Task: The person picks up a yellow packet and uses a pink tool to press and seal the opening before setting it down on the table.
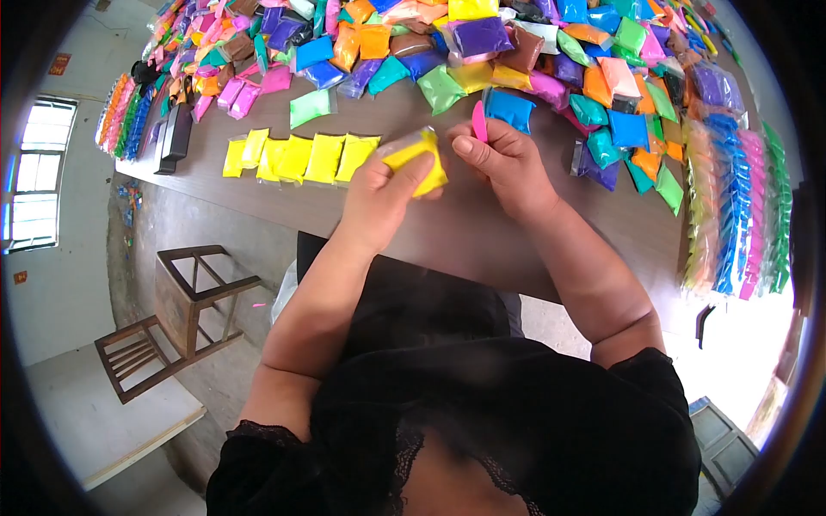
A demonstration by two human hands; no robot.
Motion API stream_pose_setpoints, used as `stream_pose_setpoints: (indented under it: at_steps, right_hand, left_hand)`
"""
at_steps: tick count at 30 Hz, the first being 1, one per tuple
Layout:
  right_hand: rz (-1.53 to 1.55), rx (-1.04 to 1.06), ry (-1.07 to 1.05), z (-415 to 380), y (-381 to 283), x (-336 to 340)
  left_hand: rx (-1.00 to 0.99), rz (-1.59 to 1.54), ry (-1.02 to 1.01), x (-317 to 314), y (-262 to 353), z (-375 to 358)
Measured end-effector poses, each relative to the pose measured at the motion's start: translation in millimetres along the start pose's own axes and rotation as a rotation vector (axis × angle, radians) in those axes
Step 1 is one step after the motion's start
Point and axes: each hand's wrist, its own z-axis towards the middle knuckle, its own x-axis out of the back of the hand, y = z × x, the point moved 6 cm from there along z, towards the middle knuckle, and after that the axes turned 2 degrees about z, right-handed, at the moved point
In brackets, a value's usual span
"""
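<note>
My left hand (pixel 385 191) grips a clear packet with yellow contents (pixel 411 162), thumb across its front. Close to its right, my right hand (pixel 508 163) pinches a small pink tool (pixel 479 122) that points upward between thumb and fingers. The two hands are apart, both above the near part of the brown table (pixel 301 203). Several yellow packets (pixel 323 158) lie side by side in a row left of my left hand. Beyond my hands spreads a large heap of small packets in many colours (pixel 413 64).
A black object (pixel 174 139) stands near the table's left end, beside strips of coloured packets (pixel 129 116). More long strips (pixel 733 206) lie at the right end. A wooden chair (pixel 176 314) lies tipped on the floor at the left, near a white surface (pixel 112 413).
</note>
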Motion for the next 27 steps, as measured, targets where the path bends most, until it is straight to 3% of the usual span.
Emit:
stream_pose_setpoints:
  at_steps: [2,4,8,10,11,14,17,19,23,26,27]
  right_hand:
    - [0.054,-0.032,0.006,0,-1,0]
    - [-0.024,-0.040,-0.188,2,4,-6]
    - [-0.164,0.034,-0.117,2,4,0]
    - [-0.112,0.027,-0.061,4,8,4]
    - [-0.111,0.028,-0.062,4,8,4]
    - [-0.129,0.057,-0.073,4,6,2]
    - [-0.086,0.048,-0.064,3,6,2]
    - [-0.076,-0.082,-0.031,1,7,3]
    - [-0.132,-0.021,-0.045,2,5,-1]
    - [-0.110,0.046,-0.045,3,5,0]
    - [-0.097,-0.025,-0.027,2,5,2]
  left_hand:
    - [0.042,0.152,-0.026,-4,1,-5]
    - [0.082,0.330,-0.071,-4,-4,-6]
    - [0.085,0.393,-0.055,-1,-2,-5]
    - [-0.094,0.284,0.003,-2,9,-6]
    - [-0.095,0.285,0.003,0,10,-6]
    - [-0.081,0.454,-0.004,7,9,-6]
    - [-0.046,0.357,-0.022,4,4,-4]
    - [-0.110,0.150,0.062,-2,10,-5]
    - [-0.150,0.182,0.014,3,8,-4]
    - [-0.090,0.025,0.010,6,3,-1]
    - [-0.030,-0.166,0.007,9,-2,1]
